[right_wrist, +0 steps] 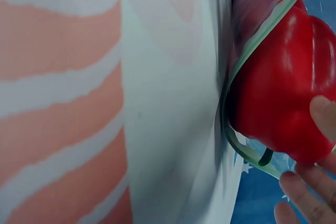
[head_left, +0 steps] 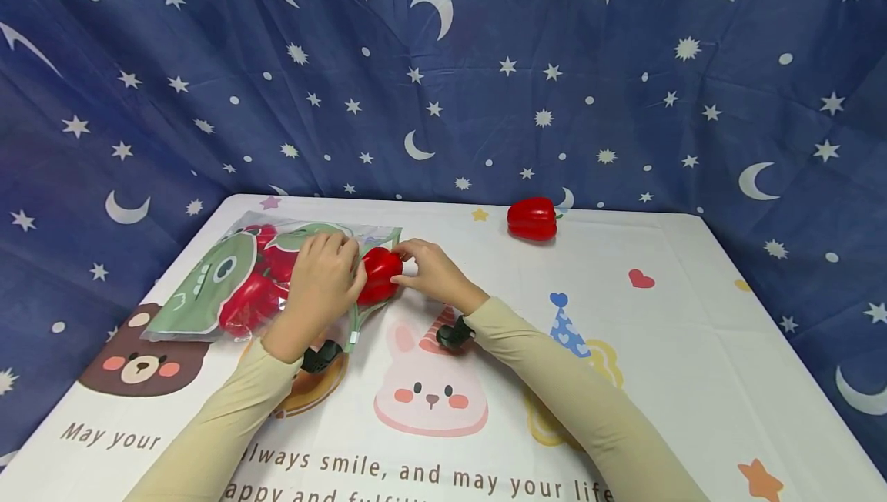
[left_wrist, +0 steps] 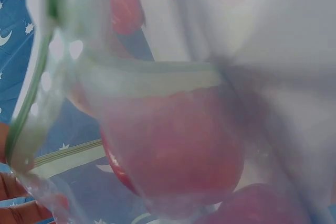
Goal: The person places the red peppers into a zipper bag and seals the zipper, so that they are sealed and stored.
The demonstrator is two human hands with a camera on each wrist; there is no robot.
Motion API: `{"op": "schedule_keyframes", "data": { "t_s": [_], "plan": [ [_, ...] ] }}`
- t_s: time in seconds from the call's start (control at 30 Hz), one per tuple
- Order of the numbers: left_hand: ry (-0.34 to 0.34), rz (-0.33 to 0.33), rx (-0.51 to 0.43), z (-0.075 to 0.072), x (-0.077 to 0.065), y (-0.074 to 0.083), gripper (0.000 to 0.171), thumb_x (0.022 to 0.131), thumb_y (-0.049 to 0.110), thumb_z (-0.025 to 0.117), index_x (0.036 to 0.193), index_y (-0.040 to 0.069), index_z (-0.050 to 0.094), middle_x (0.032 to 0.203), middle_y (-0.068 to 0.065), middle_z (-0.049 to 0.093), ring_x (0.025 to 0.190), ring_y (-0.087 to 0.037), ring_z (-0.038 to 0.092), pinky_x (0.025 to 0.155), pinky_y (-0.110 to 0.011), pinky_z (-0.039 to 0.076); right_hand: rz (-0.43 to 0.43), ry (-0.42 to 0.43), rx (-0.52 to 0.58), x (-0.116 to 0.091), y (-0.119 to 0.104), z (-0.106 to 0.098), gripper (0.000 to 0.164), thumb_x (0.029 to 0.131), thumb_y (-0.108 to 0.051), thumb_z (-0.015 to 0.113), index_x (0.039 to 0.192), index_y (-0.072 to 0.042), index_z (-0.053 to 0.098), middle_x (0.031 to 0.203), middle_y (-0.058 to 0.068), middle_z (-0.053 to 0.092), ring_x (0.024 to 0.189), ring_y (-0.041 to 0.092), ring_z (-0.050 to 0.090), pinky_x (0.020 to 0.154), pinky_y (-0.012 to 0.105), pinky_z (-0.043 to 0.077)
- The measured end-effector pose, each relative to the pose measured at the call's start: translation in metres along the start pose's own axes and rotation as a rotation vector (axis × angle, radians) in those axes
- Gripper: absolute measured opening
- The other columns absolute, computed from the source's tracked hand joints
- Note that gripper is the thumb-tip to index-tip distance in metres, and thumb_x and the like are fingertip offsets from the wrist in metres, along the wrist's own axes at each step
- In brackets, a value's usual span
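A clear zip bag (head_left: 201, 279) with a green cartoon face lies at the left of the table, several red bell peppers inside it. My left hand (head_left: 324, 275) grips the bag by its open mouth; in the left wrist view its fingers (left_wrist: 26, 213) show at the zip edge. My right hand (head_left: 435, 272) holds a red bell pepper (head_left: 380, 274) by its stem end, the other end within the bag's mouth. In the right wrist view, the green zip rim (right_wrist: 265, 32) curves round this bell pepper (right_wrist: 286, 82).
Another red bell pepper (head_left: 532, 219) lies on its side near the table's back edge, right of centre. The white tablecloth (head_left: 665, 379) carries printed animals and words. A blue curtain (head_left: 485, 102) with moons and stars hangs behind the table.
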State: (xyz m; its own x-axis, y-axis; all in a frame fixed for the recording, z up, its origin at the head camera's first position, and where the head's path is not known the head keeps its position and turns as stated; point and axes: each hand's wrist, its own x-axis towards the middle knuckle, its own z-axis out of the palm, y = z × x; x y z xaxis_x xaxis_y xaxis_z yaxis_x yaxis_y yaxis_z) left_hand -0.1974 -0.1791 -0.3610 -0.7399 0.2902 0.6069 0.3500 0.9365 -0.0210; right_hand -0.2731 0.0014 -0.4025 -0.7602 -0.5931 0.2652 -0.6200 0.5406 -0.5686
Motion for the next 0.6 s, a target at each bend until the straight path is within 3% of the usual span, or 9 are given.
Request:
{"op": "schedule_keyframes", "data": {
  "t_s": [0.2,0.33,0.43,0.6],
  "plan": [
    [-0.011,-0.002,-0.004,-0.0005,-0.0007,0.0007,0.020,0.076,0.016,0.067,0.086,-0.001,0.062,0.092,-0.019,0.064,0.094,-0.035,0.058,0.091,-0.048,0.045,0.001,0.078,-0.034,0.0020,-0.0004,0.0028,0.025,0.077,-0.016,0.076,0.091,-0.004,0.059,0.090,0.007,0.064,0.085,0.020,0.062,0.075,0.024,0.051],
    [0.000,0.006,-0.010,0.0000,-0.0006,0.0006,0.017,0.076,0.015,0.066,0.083,0.000,0.061,0.089,-0.018,0.063,0.092,-0.035,0.058,0.090,-0.047,0.045,-0.033,0.066,-0.039,0.0019,-0.0003,0.0039,0.020,0.077,-0.013,0.075,0.073,-0.005,0.057,0.074,0.005,0.060,0.071,0.018,0.057,0.064,0.019,0.043],
    [0.007,0.014,-0.012,0.0005,-0.0007,0.0003,0.016,0.077,0.014,0.065,0.083,0.000,0.060,0.088,-0.018,0.062,0.091,-0.035,0.057,0.089,-0.047,0.045,-0.061,0.028,-0.038,0.0020,0.0008,0.0051,0.017,0.079,-0.014,0.073,0.071,-0.007,0.060,0.072,0.004,0.063,0.071,0.018,0.059,0.064,0.018,0.044],
    [0.004,0.021,-0.013,0.0009,-0.0025,-0.0002,0.017,0.077,0.014,0.065,0.085,-0.001,0.061,0.087,-0.018,0.062,0.089,-0.035,0.057,0.088,-0.047,0.046,-0.095,-0.023,-0.016,0.0026,0.0036,0.0055,0.011,0.080,-0.013,0.072,0.083,-0.005,0.066,0.086,0.007,0.069,0.087,0.022,0.065,0.080,0.028,0.053]
  ]
}}
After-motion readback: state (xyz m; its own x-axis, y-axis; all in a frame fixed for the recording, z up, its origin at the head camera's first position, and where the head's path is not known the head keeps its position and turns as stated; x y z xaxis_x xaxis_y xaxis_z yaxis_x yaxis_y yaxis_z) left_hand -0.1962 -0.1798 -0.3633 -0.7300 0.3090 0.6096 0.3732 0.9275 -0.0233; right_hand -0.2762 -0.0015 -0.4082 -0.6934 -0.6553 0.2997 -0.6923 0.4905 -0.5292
